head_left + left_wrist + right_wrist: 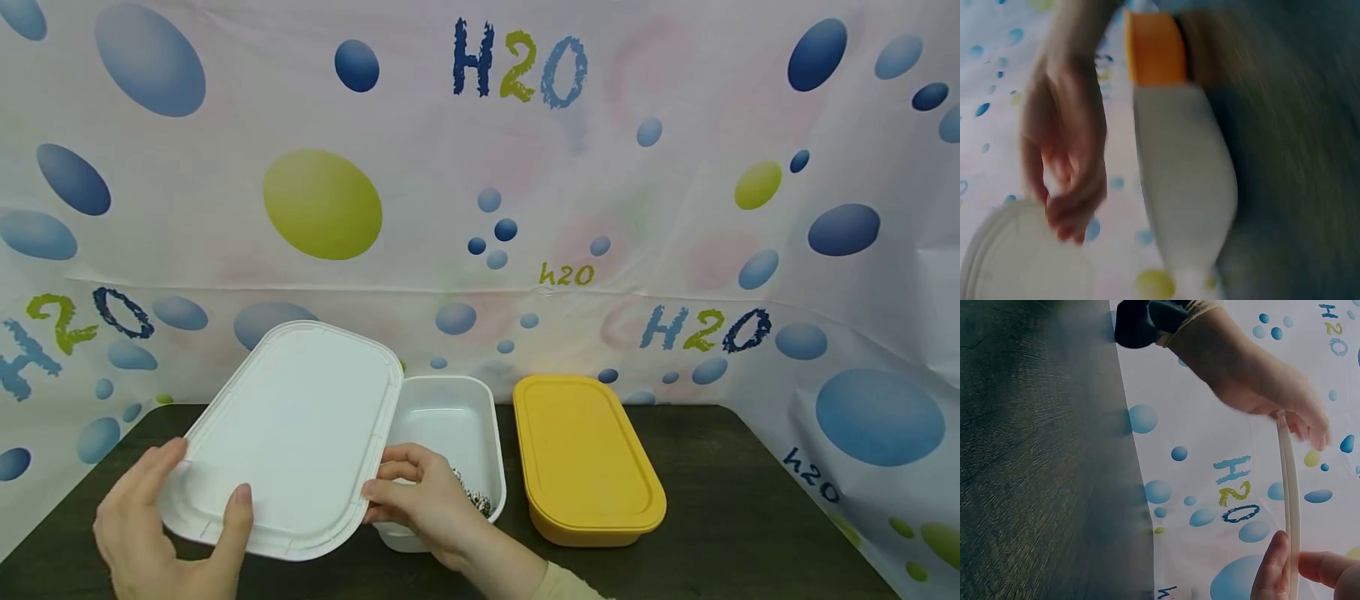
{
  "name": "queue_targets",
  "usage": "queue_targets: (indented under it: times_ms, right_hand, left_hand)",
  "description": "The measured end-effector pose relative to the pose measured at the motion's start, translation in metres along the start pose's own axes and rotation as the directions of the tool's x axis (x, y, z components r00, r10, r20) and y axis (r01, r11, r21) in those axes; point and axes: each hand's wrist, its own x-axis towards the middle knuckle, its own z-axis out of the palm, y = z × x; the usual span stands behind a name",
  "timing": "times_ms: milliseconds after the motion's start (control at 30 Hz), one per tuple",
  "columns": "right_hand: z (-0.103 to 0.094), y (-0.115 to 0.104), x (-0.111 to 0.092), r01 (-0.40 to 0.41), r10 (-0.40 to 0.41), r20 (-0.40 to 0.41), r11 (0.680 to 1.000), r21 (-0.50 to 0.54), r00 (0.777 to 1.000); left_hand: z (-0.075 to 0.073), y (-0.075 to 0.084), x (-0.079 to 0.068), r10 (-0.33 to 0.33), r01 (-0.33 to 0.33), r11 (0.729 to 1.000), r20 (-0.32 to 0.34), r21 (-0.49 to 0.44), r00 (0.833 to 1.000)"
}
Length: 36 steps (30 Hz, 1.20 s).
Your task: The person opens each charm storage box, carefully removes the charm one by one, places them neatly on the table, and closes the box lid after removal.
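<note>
We saw two hands holding up a white lid [296,433], one on each side. The left hand [172,525] was on the lid's left side, with its fingers at the edge and its thumb on the flat front, so we saw the lid gripped between them. The right hand [431,500] pinched the lid's right edge, low down, with its fingers and thumb clamped on the rim. The lid was tilted and up in the air, and from the right wrist we saw it thin and side-on between the hands. In the head view it hid the left part of a white box [446,417] that stood on the dark surface [727,508] with its top open. In the box, near the right hand, we saw a bit of a black and white speckled thing [478,502], but we could not tell what it was. To the right, just beside the white box but not touching it, we saw a yellow box [585,458] with its yellow lid on. At the back we saw a white sheet [690,142] with blue and green spots and "H2O" on it. The left wrist view was blurry.
</note>
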Motion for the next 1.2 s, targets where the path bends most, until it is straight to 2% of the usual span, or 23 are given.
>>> queue_targets:
  times_ms: [33, 67, 100, 133, 200, 267, 333, 400, 433, 500, 533, 567, 700, 767, 1033, 1200]
  right_hand:
    - [0.000, 0.000, 0.000, -0.001, 0.001, 0.001, 1.000, 0.001, 1.000]
    - [0.000, 0.001, 0.000, -0.002, 0.002, 0.000, 1.000, 0.002, 1.000]
    - [-0.001, 0.001, 0.001, -0.001, 0.001, -0.001, 1.000, 0.002, 1.000]
    - [-0.001, 0.002, 0.001, 0.001, -0.001, -0.005, 1.000, 0.003, 1.000]
    - [-0.001, 0.002, 0.002, 0.002, -0.002, -0.015, 1.000, 0.002, 1.000]
    - [-0.001, 0.003, 0.004, -0.002, 0.002, -0.025, 1.000, 0.000, 1.000]
    - [-0.002, 0.003, 0.005, -0.010, 0.010, -0.032, 1.000, -0.004, 0.999]
    - [-0.002, 0.003, 0.006, -0.020, 0.020, -0.029, 1.000, -0.007, 0.999]
    - [-0.001, 0.004, 0.007, -0.021, 0.021, -0.027, 1.000, -0.007, 0.999]
    - [-0.001, 0.004, 0.007, -0.029, 0.029, -0.017, 1.000, -0.005, 0.999]
    - [0.000, 0.004, 0.008, -0.032, 0.032, -0.013, 0.999, -0.003, 0.999]
    - [0.000, 0.005, 0.008, -0.036, 0.036, -0.006, 0.999, 0.001, 0.999]
    - [0.004, 0.009, 0.012, -0.042, 0.042, 0.015, 0.999, 0.005, 0.999]
    - [0.007, 0.011, 0.014, -0.038, 0.038, 0.014, 0.999, 0.004, 0.999]
    - [0.019, 0.024, 0.018, -0.044, 0.044, -0.023, 0.999, 0.000, 0.999]
    - [0.028, 0.035, 0.019, -0.029, 0.030, -0.049, 0.999, 0.017, 0.998]
  left_hand:
    - [0.000, -0.002, 0.003, 0.139, -0.139, 0.990, 0.011, 0.001, 0.990]
    - [0.001, -0.003, 0.006, 0.277, -0.277, 0.961, 0.030, -0.019, 0.960]
    - [0.001, -0.003, 0.009, 0.391, -0.388, 0.920, 0.060, -0.052, 0.919]
    - [0.002, -0.004, 0.012, 0.496, -0.489, 0.867, 0.092, -0.094, 0.863]
    - [0.002, -0.004, 0.015, 0.635, -0.610, 0.772, 0.196, -0.180, 0.747]
    - [-0.001, -0.006, 0.012, 0.677, -0.652, 0.731, 0.330, -0.203, 0.657]
    - [-0.004, -0.011, 0.009, 0.701, -0.683, 0.697, 0.406, -0.217, 0.586]
    - [-0.010, -0.016, 0.006, 0.681, -0.683, 0.697, 0.503, -0.219, 0.532]
    - [-0.013, -0.018, 0.005, 0.670, -0.683, 0.697, 0.537, -0.219, 0.512]
    - [-0.016, -0.022, 0.004, 0.686, -0.693, 0.677, 0.552, -0.247, 0.474]
    - [-0.019, -0.023, 0.004, 0.684, -0.694, 0.675, 0.566, -0.251, 0.461]
    - [-0.021, -0.023, 0.003, 0.682, -0.693, 0.675, 0.569, -0.251, 0.458]
    - [-0.021, -0.029, -0.001, 0.725, -0.699, 0.655, 0.498, -0.286, 0.475]
    - [-0.020, -0.034, -0.002, 0.743, -0.697, 0.645, 0.472, -0.314, 0.474]
    - [-0.026, -0.049, 0.001, 0.726, -0.654, 0.661, 0.532, -0.368, 0.435]
    - [-0.028, -0.058, 0.001, 0.718, -0.676, 0.659, 0.544, -0.329, 0.435]
